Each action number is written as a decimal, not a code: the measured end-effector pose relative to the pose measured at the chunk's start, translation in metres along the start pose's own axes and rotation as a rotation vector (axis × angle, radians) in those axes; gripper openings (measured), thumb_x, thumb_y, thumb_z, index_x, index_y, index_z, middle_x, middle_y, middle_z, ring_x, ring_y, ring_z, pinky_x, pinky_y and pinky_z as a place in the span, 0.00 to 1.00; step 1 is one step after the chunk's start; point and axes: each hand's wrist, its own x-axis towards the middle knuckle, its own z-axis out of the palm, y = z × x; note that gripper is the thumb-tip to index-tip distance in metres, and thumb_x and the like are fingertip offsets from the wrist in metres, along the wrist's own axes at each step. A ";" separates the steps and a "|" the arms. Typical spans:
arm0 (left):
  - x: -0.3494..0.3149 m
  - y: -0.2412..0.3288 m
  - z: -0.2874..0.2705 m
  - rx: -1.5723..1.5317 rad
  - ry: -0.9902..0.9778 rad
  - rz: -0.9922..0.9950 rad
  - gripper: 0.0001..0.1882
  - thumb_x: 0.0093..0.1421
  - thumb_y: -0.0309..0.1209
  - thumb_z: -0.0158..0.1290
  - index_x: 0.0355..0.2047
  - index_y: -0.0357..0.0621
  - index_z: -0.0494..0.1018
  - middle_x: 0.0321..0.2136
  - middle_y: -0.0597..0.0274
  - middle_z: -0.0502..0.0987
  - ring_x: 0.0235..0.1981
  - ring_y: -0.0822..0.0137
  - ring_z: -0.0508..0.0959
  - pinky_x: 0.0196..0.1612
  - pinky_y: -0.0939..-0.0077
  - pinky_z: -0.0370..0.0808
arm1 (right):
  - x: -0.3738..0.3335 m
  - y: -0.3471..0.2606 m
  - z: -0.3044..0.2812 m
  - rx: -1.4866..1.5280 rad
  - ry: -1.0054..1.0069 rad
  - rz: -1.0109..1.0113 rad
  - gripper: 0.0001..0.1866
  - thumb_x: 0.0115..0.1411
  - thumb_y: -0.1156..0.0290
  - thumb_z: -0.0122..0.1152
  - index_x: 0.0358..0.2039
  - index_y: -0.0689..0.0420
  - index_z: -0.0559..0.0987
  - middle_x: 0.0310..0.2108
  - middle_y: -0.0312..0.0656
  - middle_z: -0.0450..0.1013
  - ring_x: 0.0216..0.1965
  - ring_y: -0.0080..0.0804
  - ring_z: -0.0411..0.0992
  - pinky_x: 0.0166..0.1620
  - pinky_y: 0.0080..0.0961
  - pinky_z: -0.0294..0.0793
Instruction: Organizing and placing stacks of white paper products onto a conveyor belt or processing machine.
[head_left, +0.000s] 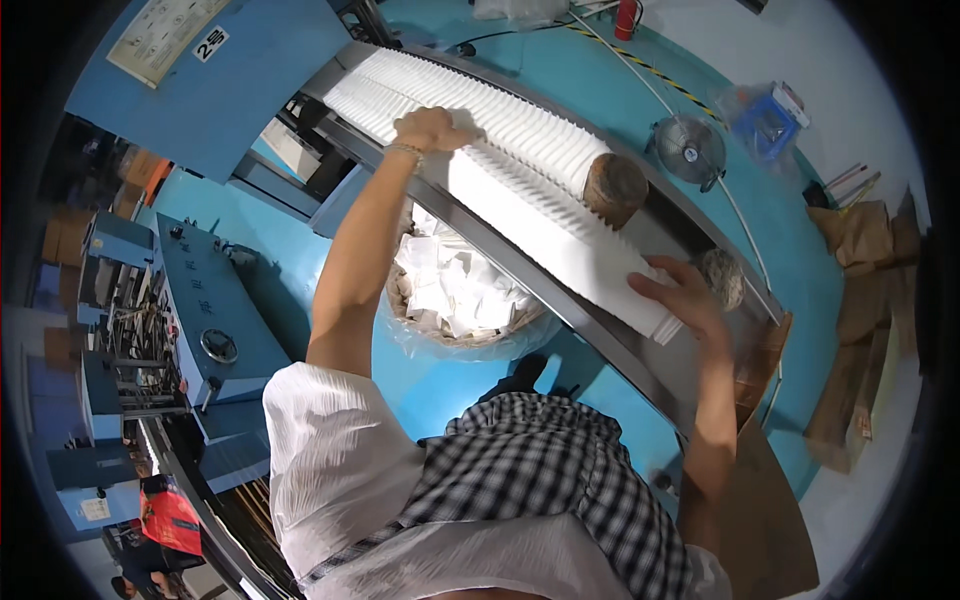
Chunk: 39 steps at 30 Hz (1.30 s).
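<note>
Two long rows of folded white paper sheets lie side by side in a slanting metal trough (640, 365). My left hand (432, 130) is closed over the nearer paper row (545, 235), its fingers curled down onto the folds. At that row's lower right end, my right hand (690, 297) bends its thumb and fingers against the last sheets; its far fingers are partly hidden. The farther paper row (500, 105) ends against a brown cylindrical block (615, 188). Close to my right hand, a second round block (720, 278) rests in the trough.
Below the trough stands a plastic-lined bin (470, 345) full of white paper scraps. A blue machine (215, 90) adjoins the trough's far left end. Beyond its far side are a fan (688, 150) and a blue container (770, 125). Cardboard (770, 510) stands beside my right arm.
</note>
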 end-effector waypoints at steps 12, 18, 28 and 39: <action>-0.095 0.068 0.028 -0.222 -0.073 0.309 0.46 0.53 0.77 0.43 0.55 0.56 0.77 0.51 0.47 0.77 0.54 0.44 0.76 0.63 0.37 0.54 | -0.133 0.079 -0.040 -0.060 0.318 0.165 0.37 0.58 0.53 0.70 0.61 0.62 0.71 0.51 0.53 0.74 0.51 0.37 0.73 0.53 0.31 0.72; -0.139 0.057 0.085 -0.284 0.185 0.689 0.57 0.33 0.73 0.64 0.65 0.70 0.63 0.66 0.35 0.49 0.58 0.33 0.59 0.54 0.37 0.60 | -0.168 0.056 -0.005 -0.312 0.412 0.162 0.50 0.42 0.61 0.81 0.67 0.47 0.66 0.67 0.54 0.56 0.66 0.56 0.56 0.64 0.48 0.61; -0.138 0.093 0.073 -0.278 0.016 0.520 0.46 0.29 0.48 0.76 0.54 0.69 0.72 0.63 0.51 0.52 0.59 0.35 0.55 0.49 0.38 0.63 | -0.126 0.009 0.031 -0.447 0.523 0.464 0.48 0.37 0.60 0.83 0.60 0.42 0.69 0.65 0.50 0.56 0.63 0.64 0.54 0.55 0.66 0.65; -0.227 0.104 0.013 -0.350 0.478 0.742 0.44 0.31 0.37 0.77 0.54 0.61 0.74 0.64 0.40 0.57 0.65 0.35 0.57 0.61 0.42 0.62 | -0.241 -0.015 0.044 -0.494 0.994 0.142 0.43 0.36 0.62 0.84 0.56 0.47 0.74 0.60 0.51 0.61 0.57 0.58 0.60 0.56 0.52 0.66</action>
